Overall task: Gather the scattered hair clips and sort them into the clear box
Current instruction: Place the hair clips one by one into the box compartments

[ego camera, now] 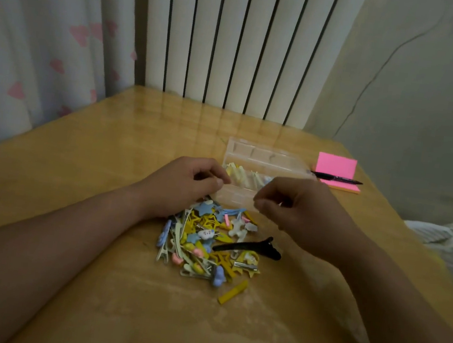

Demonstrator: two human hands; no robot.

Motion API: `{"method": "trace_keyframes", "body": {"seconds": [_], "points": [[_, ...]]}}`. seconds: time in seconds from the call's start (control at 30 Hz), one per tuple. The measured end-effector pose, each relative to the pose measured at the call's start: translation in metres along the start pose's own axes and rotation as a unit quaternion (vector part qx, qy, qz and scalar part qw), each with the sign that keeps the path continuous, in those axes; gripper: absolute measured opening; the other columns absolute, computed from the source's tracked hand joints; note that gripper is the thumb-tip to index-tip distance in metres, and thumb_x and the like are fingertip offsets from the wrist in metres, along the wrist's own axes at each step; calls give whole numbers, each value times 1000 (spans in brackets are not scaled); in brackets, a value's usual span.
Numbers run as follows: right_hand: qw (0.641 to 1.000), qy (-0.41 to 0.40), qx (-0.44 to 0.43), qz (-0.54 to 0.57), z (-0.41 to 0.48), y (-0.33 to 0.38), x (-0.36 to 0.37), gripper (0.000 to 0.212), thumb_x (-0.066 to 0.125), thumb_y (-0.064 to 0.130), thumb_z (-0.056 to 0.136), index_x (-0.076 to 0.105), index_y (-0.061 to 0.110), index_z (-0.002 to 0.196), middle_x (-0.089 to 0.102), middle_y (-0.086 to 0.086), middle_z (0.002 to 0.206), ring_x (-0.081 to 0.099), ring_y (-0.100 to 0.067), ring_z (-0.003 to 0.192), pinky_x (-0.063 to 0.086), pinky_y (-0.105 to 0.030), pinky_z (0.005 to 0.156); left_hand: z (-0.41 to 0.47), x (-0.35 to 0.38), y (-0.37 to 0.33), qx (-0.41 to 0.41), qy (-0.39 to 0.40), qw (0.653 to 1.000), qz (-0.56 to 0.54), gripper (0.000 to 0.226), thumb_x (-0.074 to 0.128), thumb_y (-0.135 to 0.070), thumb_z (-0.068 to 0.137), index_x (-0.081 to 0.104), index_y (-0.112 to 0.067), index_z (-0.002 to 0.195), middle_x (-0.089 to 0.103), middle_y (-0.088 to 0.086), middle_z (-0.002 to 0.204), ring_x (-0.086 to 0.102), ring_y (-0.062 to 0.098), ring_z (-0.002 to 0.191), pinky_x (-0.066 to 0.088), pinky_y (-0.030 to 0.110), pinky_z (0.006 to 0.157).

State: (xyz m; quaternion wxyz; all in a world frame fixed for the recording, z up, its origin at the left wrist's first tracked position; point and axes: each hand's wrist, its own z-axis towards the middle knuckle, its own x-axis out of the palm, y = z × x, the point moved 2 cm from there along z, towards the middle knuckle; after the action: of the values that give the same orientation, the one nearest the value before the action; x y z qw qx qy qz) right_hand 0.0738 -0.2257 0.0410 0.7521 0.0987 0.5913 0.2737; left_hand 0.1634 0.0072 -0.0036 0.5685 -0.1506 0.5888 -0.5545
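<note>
The clear box [261, 158] is placed on the table [106, 155] at the far side of the work area, with its lid folded open toward the far edge. A row of pale yellow clips [241, 173] is already seated in its near compartments. The pile of hair clips [204, 240] is heaped just near of the box, between the two forearms.

The left hand [186, 183] is positioned at the near-left corner of the box, fingers curled and thumb pressed toward them. The right hand [292, 206] is positioned at the near-right corner, thumb and forefinger pinched together. Whether a small clip is gripped in either hand cannot be determined; both pinches are partly hidden.

The step in hand is judged to be seating a clip in the box or steadying the box. It is recommended that the box be held steady with one hand while a single clip is lowered into a compartment with like colours, aligned with the row already laid.

The pile is tangled; clips should be lifted out one at a time so that neighbours are not dragged. The long black clip [249, 247] lies across the right of the pile and may not fit a small compartment. A yellow clip [233, 291] lies apart on the near side. A pink notepad [335, 167] and a pen [336, 178] lie just right of the box, clear of the work.
</note>
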Motion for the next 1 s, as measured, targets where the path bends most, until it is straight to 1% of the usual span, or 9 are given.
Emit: {"method": "trace_keyframes", "body": {"seconds": [0.13, 0.27, 0.33, 0.43, 0.63, 0.77, 0.87, 0.93, 1.0], "points": [[997, 68, 0, -41, 1, 4, 13, 12, 74, 39, 95, 78, 38, 107, 68, 27, 89, 65, 1, 80, 55, -26, 71, 0, 0, 1, 1, -1, 1000, 3, 17, 64, -23, 105, 79, -30, 109, 75, -5, 93, 69, 3, 83, 52, 15, 73], [990, 92, -23, -106, 1, 11, 20, 27, 69, 56, 93, 76, 38, 113, 64, 20, 101, 59, 0, 85, 54, -30, 76, 0, -1, 2, 4, -1, 1000, 3, 16, 64, -24, 105, 78, -31, 109, 75, -2, 95, 70, 12, 88, 54, 22, 76], [988, 100, -23, -113, 1, 14, 21, 27, 68, 57, 94, 76, 39, 112, 63, 19, 101, 58, -1, 86, 53, -29, 75, 0, 0, 2, 3, 0, 1000, 3, 16, 65, -25, 105, 78, -31, 109, 76, -2, 96, 70, 15, 92, 55, 27, 80], [988, 112, -12, -108, 1, 17, 22, 26, 72, 55, 92, 74, 36, 110, 61, 17, 99, 57, -1, 86, 47, -23, 71, -1, -1, 2, 6, 0, 1000, 2, 16, 65, -25, 105, 78, -32, 109, 74, -6, 94, 69, 10, 89, 53, 22, 77], [990, 125, 29, -67, 1, 19, 19, 24, 79, 47, 88, 69, 32, 103, 58, 12, 88, 54, -1, 73, 40, -18, 60, -1, 0, 0, 6, 2, 1000, -3, 15, 64, -24, 105, 78, -30, 110, 74, -2, 94, 69, 15, 89, 55, 28, 79], [991, 128, 35, -2, 0, 15, 15, 22, 84, 41, 85, 67, 30, 93, 62, 7, 88, 55, 0, 71, 44, -20, 62, -1, 0, 0, 6, 1, 1000, 2, 15, 65, -24, 105, 78, -30, 109, 74, -4, 91, 67, 5, 82, 52, 20, 73], [989, 142, 22, 26, -1, 13, 12, 23, 87, 40, 82, 67, 30, 88, 57, 11, 88, 53, 1, 71, 41, -17, 62, -1, 0, 0, 8, -1, 1000, 0, 15, 65, -23, 105, 78, -29, 110, 73, -4, 89, 66, 4, 79, 50, 15, 70], [987, 142, 27, 69, 0, 11, 11, 21, 86, 39, 83, 68, 30, 88, 61, 6, 86, 53, 0, 68, 46, -23, 64, -1, 0, 0, 8, 1, 1000, -2, 15, 65, -24, 105, 78, -30, 109, 73, -5, 89, 66, 5, 79, 51, 16, 70], [981, 124, 43, 142, 1, 9, 9, 16, 82, 33, 89, 68, 27, 93, 68, -5, 86, 59, -8, 69, 50, -30, 62, -1, 0, 1, 5, 4, 1000, -5, 15, 65, -25, 105, 78, -31, 109, 73, -7, 89, 66, 4, 80, 52, 19, 72]]}}
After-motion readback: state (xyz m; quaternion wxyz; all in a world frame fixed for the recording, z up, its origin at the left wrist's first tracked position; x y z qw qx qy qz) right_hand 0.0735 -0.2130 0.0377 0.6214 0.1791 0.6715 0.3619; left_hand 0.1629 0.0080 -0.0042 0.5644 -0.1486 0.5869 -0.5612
